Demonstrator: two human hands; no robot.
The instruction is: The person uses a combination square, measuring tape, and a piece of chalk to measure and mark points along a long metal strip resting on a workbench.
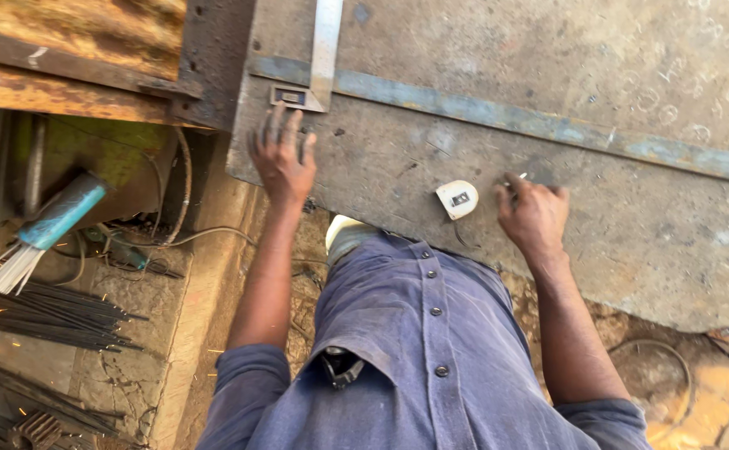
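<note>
Left hand (pixel 282 158) lay flat, open, on the steel sheet (pixel 548 150) filling upper frame; right hand (pixel 534 215) pinched a small marker (pixel 518 178); sheet judged heavy, stiff, best gripped at edges.

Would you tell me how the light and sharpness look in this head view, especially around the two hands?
Head view: soft, warm daylight, no harsh glare. The left hand on the steel plate is fairly sharp; the right hand beside the white tape measure is slightly motion-blurred. The rods at lower left lie in dimmer shade.
</note>
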